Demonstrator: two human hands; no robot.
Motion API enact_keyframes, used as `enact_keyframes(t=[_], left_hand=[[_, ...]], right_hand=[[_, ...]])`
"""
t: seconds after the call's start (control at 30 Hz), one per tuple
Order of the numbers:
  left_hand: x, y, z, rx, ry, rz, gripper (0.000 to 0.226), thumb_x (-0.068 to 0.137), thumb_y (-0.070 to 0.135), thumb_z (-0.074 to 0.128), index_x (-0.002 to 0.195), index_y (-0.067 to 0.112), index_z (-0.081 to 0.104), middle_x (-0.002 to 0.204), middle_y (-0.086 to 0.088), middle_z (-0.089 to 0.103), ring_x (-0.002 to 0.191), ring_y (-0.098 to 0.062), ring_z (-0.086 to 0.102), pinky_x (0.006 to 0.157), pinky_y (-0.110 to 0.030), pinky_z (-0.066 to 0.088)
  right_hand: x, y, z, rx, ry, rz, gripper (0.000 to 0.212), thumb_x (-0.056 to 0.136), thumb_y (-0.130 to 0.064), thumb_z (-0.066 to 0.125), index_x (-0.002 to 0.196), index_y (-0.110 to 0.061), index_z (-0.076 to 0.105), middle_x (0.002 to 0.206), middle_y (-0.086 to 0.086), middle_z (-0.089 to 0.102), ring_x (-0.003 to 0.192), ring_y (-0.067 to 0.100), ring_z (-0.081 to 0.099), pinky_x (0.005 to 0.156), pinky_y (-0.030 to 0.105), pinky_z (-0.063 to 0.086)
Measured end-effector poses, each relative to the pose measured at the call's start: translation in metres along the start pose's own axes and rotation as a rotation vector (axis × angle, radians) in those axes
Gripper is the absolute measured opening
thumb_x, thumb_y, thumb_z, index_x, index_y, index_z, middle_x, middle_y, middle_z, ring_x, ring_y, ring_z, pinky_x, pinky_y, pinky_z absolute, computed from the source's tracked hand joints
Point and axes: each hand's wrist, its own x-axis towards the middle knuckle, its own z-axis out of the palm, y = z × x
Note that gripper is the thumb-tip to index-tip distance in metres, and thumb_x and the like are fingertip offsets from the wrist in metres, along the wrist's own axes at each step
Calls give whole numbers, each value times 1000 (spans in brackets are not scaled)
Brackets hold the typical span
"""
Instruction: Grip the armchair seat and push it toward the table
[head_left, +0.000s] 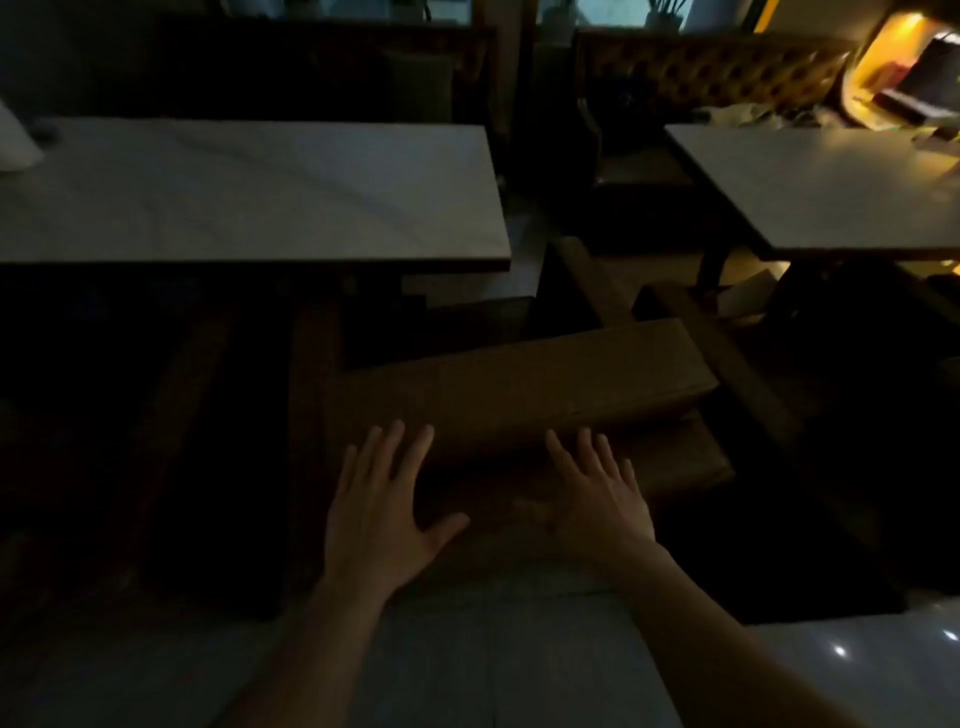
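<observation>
While the room is lying in dim light, both hands are being held out flat over a long cardboard box (519, 384). The left hand (382, 512) is being stretched with its fingers straight and spread, the thumb pointing toward the other hand; nothing is being grasped by it. The right hand (597, 493) is being kept in the same released way, fingers straight and a little apart, and nothing is being grasped by it either. The fingertips of both hands are being shown at the near edge of the box, but whether the box is really being touched cannot be told in the darkness. The box is lying just ahead of the hands, slightly tilted, on a second brown box (670, 462) that is being seen under the right hand and beyond it. Below the wrists a pale tiled floor (467, 649) is being shown. Farther ahead of the left hand a white table (249, 192) is standing, and another table (831, 192) is standing well ahead of the right hand. Behind this one a padded bench (717, 67) is being lit by yellow light.
</observation>
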Motion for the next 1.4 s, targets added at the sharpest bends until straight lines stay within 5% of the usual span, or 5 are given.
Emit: enact_keyframes(t=[0.47, 0.73, 1.0, 1.4], left_hand=[[0, -3, 122, 44, -107, -63, 96, 80, 72, 51, 154, 32, 4, 162, 0, 14, 148, -24, 7, 120, -44, 9], [10, -16, 137, 63, -63, -82, 82, 85, 61, 56, 153, 32, 22, 157, 2, 29, 145, -26, 21, 118, -47, 20], [13, -26, 135, 117, -39, -43, 77, 78, 64, 63, 145, 32, 38, 140, 4, 48, 126, -26, 42, 99, -44, 42], [-21, -89, 113, 168, -75, -9, 74, 79, 62, 63, 143, 33, 40, 139, 1, 49, 123, -28, 43, 92, -46, 44]], right_hand=[[68, 52, 78, -135, -46, -87, 109, 82, -73, 56, 152, -38, -19, 164, 12, -19, 148, 33, -22, 123, 54, 4], [81, 60, 102, -142, 38, -88, 102, 77, -85, 37, 156, -38, -9, 164, 20, -10, 149, 41, -15, 121, 58, 3], [75, 49, 103, -160, 39, -70, 97, 82, -79, 41, 157, -36, -3, 164, 22, -4, 150, 43, -11, 121, 59, 4], [32, -10, 141, -79, 59, -48, 95, 83, -81, 38, 157, -36, -3, 164, 21, -9, 149, 43, -15, 120, 62, 0]])
